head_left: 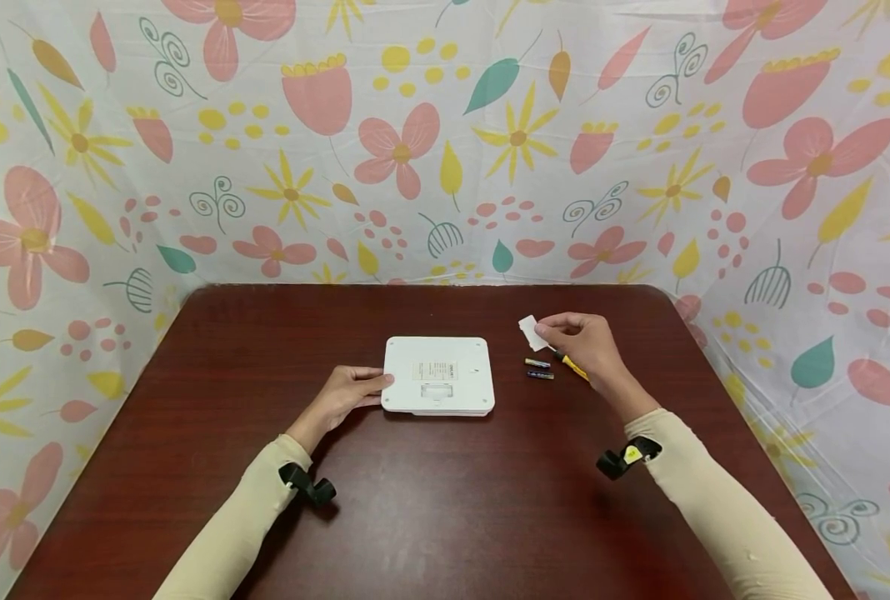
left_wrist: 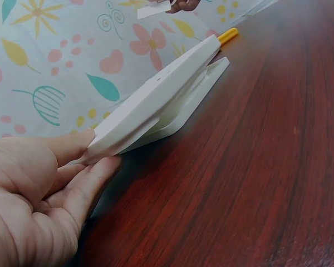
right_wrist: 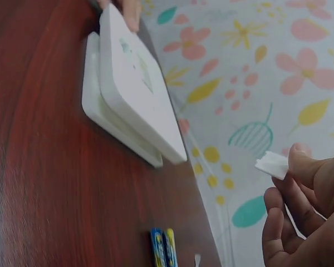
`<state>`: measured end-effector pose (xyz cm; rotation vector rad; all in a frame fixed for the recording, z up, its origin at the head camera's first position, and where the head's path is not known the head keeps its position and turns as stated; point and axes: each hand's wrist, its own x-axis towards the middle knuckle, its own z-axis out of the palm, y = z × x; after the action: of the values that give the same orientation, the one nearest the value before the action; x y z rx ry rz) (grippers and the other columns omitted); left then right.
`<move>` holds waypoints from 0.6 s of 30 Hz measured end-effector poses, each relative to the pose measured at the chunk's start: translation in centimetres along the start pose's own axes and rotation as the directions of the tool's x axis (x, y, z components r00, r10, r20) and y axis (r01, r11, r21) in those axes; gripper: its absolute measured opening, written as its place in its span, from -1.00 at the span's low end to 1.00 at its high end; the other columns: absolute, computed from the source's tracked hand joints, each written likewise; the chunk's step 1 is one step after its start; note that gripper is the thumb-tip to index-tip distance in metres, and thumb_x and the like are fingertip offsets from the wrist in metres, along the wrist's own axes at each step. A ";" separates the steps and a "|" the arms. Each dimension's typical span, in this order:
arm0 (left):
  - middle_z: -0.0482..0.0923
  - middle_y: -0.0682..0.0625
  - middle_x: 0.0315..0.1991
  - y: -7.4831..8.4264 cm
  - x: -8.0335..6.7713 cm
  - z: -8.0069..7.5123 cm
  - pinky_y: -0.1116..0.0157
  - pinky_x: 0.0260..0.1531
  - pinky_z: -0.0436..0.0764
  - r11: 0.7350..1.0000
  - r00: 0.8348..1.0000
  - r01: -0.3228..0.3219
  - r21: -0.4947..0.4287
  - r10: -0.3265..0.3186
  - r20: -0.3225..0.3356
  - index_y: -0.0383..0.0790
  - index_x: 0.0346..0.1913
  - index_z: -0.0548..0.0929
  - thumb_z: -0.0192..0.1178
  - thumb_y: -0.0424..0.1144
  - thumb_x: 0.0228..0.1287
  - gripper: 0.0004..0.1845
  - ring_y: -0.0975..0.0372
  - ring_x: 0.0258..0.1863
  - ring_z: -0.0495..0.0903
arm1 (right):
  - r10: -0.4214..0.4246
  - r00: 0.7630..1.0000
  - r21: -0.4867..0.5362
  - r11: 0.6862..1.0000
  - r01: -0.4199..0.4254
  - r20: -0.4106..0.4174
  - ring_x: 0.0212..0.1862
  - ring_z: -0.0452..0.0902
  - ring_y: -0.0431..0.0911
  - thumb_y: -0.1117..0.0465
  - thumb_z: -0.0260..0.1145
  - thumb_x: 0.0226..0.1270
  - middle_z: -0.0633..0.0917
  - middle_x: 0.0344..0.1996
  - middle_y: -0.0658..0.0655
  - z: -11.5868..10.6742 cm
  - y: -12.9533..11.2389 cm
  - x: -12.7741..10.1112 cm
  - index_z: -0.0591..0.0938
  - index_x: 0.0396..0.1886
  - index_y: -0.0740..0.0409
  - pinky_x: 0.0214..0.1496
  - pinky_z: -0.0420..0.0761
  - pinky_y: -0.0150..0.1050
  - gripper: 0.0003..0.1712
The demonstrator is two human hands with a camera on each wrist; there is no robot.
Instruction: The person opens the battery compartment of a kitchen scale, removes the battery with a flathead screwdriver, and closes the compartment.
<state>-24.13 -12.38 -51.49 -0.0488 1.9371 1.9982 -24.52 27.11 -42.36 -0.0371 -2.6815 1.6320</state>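
Note:
A white kitchen scale (head_left: 456,354) lies with its underside up, its label and uncovered battery compartment (head_left: 437,391) facing me. My left hand (head_left: 343,393) grips the scale's left edge, thumb on top and fingers beneath; the left wrist view shows this side raised slightly off the table. To the right, my right hand (head_left: 583,342) pinches a small white battery cover (head_left: 532,332) between thumb and fingers, held above the table. In the right wrist view, the cover's notched edge (right_wrist: 261,164) points away from the hand.
Two batteries (head_left: 540,375) lie side by side on the dark wooden table (head_left: 430,500), right of the scale. A yellow-and-black screwdriver (head_left: 576,368) is beside them, partly under the right hand. A flower-patterned cloth (head_left: 445,167) hangs behind the table and along its sides.

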 end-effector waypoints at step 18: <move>0.68 -0.31 0.03 -0.2 0.1 -0.1 0.20 -0.04 0.78 1.000 1.000 -0.009 -0.006 0.009 0.006 -0.61 0.21 0.56 0.36 -0.38 0.35 -0.53 0.19 -0.16 0.74 | -0.533 0.845 -0.355 0.782 0.512 0.045 -0.40 0.56 -0.20 0.22 0.58 0.20 0.80 -0.40 -0.03 7.1 -3.8 -3.0 0.87 -0.31 0.06 -0.46 0.55 -0.32 -0.93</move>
<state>-24.17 -12.43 -51.71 -0.0352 1.9310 2.0070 -21.68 18.96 -42.27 0.5979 -2.5672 0.9563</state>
